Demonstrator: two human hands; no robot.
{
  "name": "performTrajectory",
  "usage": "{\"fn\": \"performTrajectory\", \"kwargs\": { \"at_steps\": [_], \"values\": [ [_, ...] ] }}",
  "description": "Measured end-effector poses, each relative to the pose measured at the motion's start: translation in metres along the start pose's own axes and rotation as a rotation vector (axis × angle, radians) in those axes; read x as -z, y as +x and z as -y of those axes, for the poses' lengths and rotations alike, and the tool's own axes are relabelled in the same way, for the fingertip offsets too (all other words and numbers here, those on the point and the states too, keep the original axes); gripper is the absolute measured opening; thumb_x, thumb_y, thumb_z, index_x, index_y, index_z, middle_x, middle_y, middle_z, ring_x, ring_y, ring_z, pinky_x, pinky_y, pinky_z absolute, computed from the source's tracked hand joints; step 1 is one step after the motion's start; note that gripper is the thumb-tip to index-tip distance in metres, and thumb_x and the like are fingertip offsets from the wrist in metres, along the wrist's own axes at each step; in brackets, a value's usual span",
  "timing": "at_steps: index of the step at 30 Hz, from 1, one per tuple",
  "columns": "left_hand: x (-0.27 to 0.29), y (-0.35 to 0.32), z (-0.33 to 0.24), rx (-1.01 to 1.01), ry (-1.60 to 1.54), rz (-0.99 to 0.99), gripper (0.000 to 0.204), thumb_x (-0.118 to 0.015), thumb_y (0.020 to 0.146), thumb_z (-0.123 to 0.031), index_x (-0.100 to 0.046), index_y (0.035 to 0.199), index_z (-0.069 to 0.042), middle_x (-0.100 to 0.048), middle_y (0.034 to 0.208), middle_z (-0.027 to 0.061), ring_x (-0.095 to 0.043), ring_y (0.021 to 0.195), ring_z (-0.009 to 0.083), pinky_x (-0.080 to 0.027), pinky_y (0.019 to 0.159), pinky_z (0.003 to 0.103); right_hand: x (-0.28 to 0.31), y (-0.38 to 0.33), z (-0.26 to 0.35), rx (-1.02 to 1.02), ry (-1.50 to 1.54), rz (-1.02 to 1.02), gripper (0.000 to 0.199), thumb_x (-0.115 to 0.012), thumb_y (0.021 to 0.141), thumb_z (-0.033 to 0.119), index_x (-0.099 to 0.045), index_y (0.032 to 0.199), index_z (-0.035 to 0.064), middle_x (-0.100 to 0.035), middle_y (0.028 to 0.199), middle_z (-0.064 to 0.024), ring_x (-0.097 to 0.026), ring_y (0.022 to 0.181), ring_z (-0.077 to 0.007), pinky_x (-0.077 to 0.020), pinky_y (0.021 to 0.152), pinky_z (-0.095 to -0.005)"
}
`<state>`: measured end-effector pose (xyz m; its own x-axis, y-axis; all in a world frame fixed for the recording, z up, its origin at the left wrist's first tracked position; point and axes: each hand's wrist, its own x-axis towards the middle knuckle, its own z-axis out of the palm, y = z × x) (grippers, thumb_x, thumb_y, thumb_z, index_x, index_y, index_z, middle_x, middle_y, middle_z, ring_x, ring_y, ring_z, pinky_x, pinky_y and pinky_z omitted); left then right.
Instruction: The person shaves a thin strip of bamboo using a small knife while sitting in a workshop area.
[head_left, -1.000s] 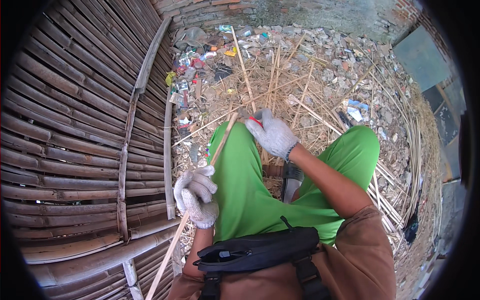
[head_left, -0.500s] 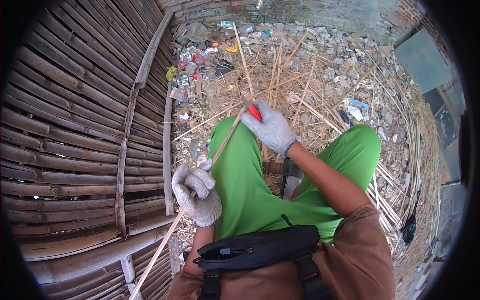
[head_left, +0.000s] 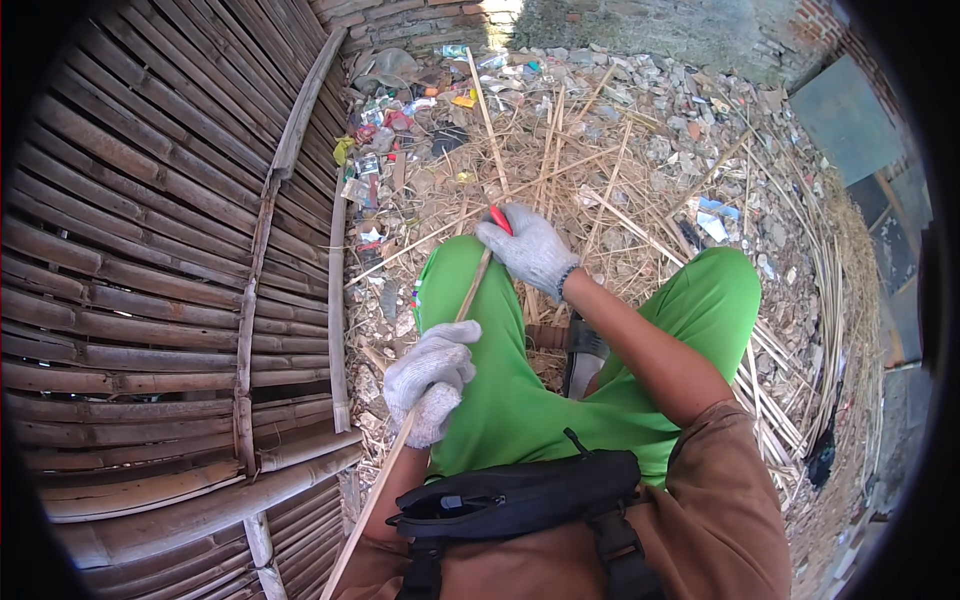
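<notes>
bamboo panel [head_left: 170,300] left of the knee [head_left: 450,270]; rubble [head_left: 640,110] lies ahead.

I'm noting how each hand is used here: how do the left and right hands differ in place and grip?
The left hand sits nearer the body, by the left thigh; the right hand is farther out, at the knee. The left hand is fisted around the bamboo strip alone; the right hand holds a red-handled tool at the strip's far end. Both wear whitish knit gloves and touch the same strip.
</notes>
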<state>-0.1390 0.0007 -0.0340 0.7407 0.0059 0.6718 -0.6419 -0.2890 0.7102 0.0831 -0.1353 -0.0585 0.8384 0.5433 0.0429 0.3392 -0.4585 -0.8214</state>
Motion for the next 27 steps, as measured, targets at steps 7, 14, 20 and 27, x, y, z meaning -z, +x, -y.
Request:
{"fn": "performTrajectory", "kwargs": {
  "at_steps": [7, 14, 20, 27],
  "values": [
    [-0.003, 0.0, 0.006, -0.075, -0.147, -0.325, 0.044, -0.061, 0.108, -0.039, -0.072, 0.125, 0.0, -0.047, 0.056, -0.0024, -0.056, 0.058, 0.0205, -0.057, 0.086, 0.056, 0.023, -0.03, 0.017, 0.055, -0.183, 0.137, 0.058, -0.051, 0.107, 0.061, -0.063, 0.111, 0.0046, -0.074, 0.1, -0.0296, -0.073, 0.097, -0.0488, -0.0572, 0.087, -0.0577],
    [-0.007, 0.003, 0.007, -0.091, -0.26, -0.328, 0.042, -0.063, 0.105, -0.035, -0.072, 0.12, 0.003, -0.048, 0.056, -0.0014, -0.054, 0.055, 0.0209, -0.058, 0.078, 0.053, 0.044, -0.039, 0.039, 0.243, -0.466, 0.262, 0.056, -0.048, 0.108, 0.061, -0.067, 0.107, 0.0086, -0.076, 0.097, -0.0214, -0.075, 0.089, -0.0449, -0.0589, 0.079, -0.0565],
    [-0.012, 0.0, 0.005, -0.099, -0.18, -0.285, 0.04, -0.066, 0.104, -0.034, -0.073, 0.116, 0.004, -0.053, 0.058, 0.001, -0.057, 0.055, 0.0217, -0.06, 0.076, 0.053, 0.047, -0.045, 0.041, 0.243, -0.451, 0.297, 0.054, -0.047, 0.109, 0.061, -0.069, 0.11, 0.0113, -0.077, 0.097, -0.0197, -0.075, 0.09, -0.0435, -0.0593, 0.081, -0.0562],
    [-0.012, -0.007, 0.007, -0.046, -0.104, -0.231, 0.047, -0.069, 0.103, -0.04, -0.073, 0.112, 0.006, -0.058, 0.065, 0.0058, -0.068, 0.073, 0.0334, -0.06, 0.076, 0.052, 0.047, -0.046, 0.033, 0.244, -0.405, 0.336, 0.051, -0.048, 0.109, 0.059, -0.07, 0.114, 0.0145, -0.077, 0.098, -0.0198, -0.075, 0.092, -0.0438, -0.0592, 0.081, -0.0564]
  ]
}}
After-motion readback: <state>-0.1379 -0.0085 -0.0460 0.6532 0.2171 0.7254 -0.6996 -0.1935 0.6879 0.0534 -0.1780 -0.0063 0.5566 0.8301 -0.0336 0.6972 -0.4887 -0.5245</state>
